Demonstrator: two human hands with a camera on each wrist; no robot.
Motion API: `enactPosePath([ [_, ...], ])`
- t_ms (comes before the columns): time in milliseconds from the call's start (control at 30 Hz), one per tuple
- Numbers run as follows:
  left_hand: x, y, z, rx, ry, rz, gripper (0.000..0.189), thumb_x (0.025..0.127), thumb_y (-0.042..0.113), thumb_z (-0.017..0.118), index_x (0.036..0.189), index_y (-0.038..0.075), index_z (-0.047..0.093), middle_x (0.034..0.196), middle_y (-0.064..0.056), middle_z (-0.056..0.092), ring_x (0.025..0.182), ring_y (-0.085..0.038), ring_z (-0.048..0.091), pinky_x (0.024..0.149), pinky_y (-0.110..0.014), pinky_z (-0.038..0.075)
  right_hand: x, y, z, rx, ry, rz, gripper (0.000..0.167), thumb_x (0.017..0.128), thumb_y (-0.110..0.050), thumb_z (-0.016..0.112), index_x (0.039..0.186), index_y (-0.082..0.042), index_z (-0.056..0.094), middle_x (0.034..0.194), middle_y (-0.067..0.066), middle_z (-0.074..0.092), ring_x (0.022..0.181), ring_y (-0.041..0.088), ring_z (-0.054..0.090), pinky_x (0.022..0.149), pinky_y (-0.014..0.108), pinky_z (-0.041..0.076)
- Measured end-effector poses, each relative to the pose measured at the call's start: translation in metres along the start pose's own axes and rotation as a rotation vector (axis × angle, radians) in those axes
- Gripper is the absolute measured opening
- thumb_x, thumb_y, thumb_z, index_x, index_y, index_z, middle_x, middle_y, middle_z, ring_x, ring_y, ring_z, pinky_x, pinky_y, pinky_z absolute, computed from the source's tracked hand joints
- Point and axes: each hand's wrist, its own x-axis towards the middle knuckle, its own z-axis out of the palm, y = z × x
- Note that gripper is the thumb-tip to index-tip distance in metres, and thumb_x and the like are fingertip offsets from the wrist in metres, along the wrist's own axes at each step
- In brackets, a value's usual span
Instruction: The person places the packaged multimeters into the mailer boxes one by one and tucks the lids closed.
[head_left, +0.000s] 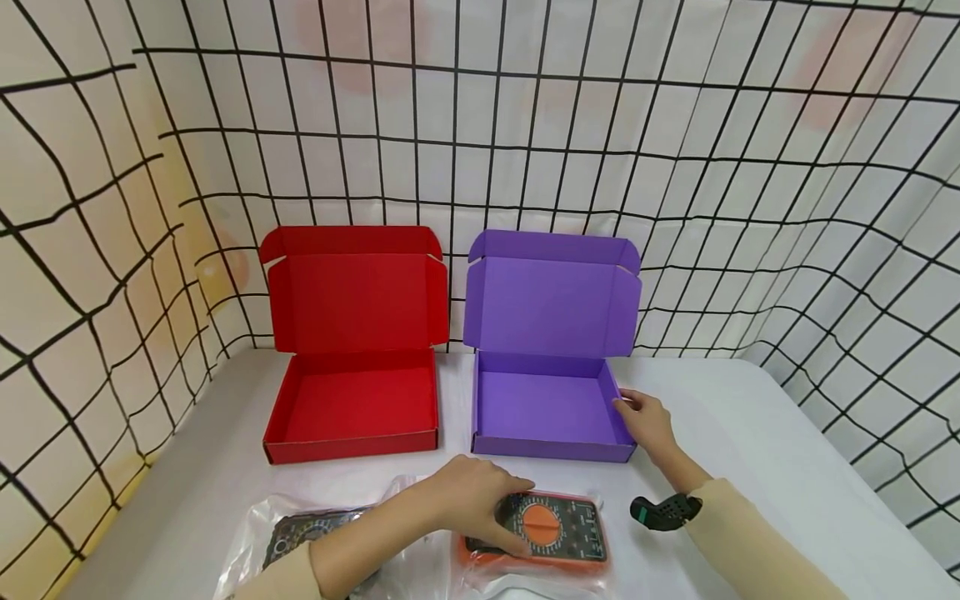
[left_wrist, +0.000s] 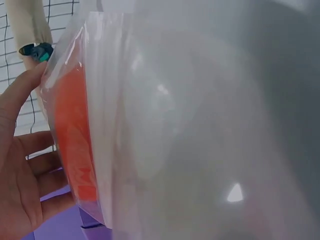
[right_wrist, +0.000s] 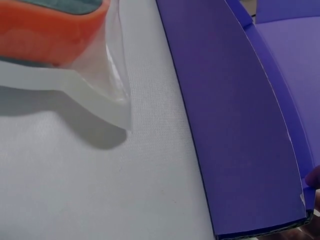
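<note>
We see a purple box and a red box, both of matt, smooth cardboard; the purple one's cut edge shows corrugated layers. An orange multimeter has a rubbery-looking casing inside a glossy, clear plastic bag that catches highlights. The desk is covered in white, finely woven, matt cloth.

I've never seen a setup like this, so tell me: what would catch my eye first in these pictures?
Two open boxes side by side at the back of the white table: a red box on the left and a purple box on the right, lids up. In front, the left hand holds an orange multimeter sealed in a clear bag, while the right hand touches the purple box's right wall.
</note>
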Motion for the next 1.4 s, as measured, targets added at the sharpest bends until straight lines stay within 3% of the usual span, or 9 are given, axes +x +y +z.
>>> enactPosePath([
  [200, 0.0, 0.006, 0.0, 0.02, -0.021, -0.027, 0.078, 0.06, 0.069, 0.069, 0.125, 0.026, 0.058, 0.103, 0.016, 0.066, 0.086, 0.001, 0.058, 0.058, -0.021, 0.043, 0.0, 0.001, 0.0, -0.003, -0.013, 0.015, 0.044, 0.092, -0.021, 0.05, 0.126, 0.007, 0.05, 0.116, 0.027, 0.058, 0.11, 0.041, 0.053, 0.093, 0.048, 0.043],
  [367, -0.001, 0.009, 0.002, 0.086, -0.015, -0.033, 0.078, 0.061, 0.068, 0.069, 0.125, 0.026, 0.057, 0.106, 0.016, 0.064, 0.089, -0.001, 0.059, 0.059, -0.022, 0.042, -0.001, 0.0, -0.001, -0.004, -0.018, 0.029, 0.045, 0.092, -0.022, 0.05, 0.127, 0.006, 0.05, 0.117, 0.026, 0.058, 0.11, 0.041, 0.053, 0.093, 0.048, 0.043],
  [533, 0.0, 0.012, 0.002, 0.118, -0.008, -0.046, 0.076, 0.059, 0.068, 0.07, 0.122, 0.026, 0.059, 0.096, 0.016, 0.063, 0.083, -0.002, 0.058, 0.057, -0.022, 0.04, 0.0, 0.0, -0.002, 0.003, -0.02, 0.026, 0.046, 0.092, -0.024, 0.049, 0.127, 0.006, 0.049, 0.116, 0.026, 0.058, 0.109, 0.041, 0.053, 0.092, 0.048, 0.043],
  [800, 0.002, 0.024, 0.009, 0.318, 0.041, -0.047, 0.075, 0.05, 0.075, 0.069, 0.103, 0.023, 0.062, 0.078, 0.012, 0.058, 0.071, -0.004, 0.058, 0.049, -0.024, 0.042, -0.002, 0.001, -0.001, 0.013, -0.018, 0.029, 0.045, 0.093, -0.023, 0.05, 0.127, 0.007, 0.05, 0.116, 0.026, 0.058, 0.109, 0.04, 0.053, 0.092, 0.047, 0.043],
  [933, 0.003, 0.025, 0.012, 0.353, 0.055, -0.061, 0.073, 0.048, 0.075, 0.071, 0.097, 0.022, 0.061, 0.075, 0.011, 0.057, 0.066, -0.004, 0.057, 0.045, -0.024, 0.039, -0.004, -0.001, -0.001, 0.026, -0.027, 0.024, 0.046, 0.093, -0.023, 0.049, 0.127, 0.008, 0.048, 0.117, 0.028, 0.057, 0.107, 0.039, 0.053, 0.091, 0.047, 0.044],
  [1133, 0.006, 0.026, 0.012, 0.325, 0.056, -0.088, 0.065, 0.045, 0.07, 0.075, 0.084, 0.021, 0.059, 0.069, 0.01, 0.053, 0.055, -0.008, 0.051, 0.04, -0.024, 0.034, -0.003, -0.003, -0.001, 0.034, -0.043, 0.042, 0.048, 0.094, -0.024, 0.048, 0.13, 0.008, 0.046, 0.12, 0.028, 0.054, 0.109, 0.039, 0.052, 0.092, 0.047, 0.043],
  [1400, 0.007, 0.029, 0.012, 0.252, 0.024, -0.144, 0.065, 0.044, 0.067, 0.078, 0.087, 0.021, 0.06, 0.071, 0.01, 0.054, 0.059, -0.008, 0.052, 0.045, -0.026, 0.036, -0.004, 0.0, -0.001, 0.027, -0.048, 0.057, 0.048, 0.094, -0.025, 0.047, 0.131, 0.007, 0.045, 0.122, 0.029, 0.053, 0.111, 0.039, 0.051, 0.093, 0.047, 0.043],
])
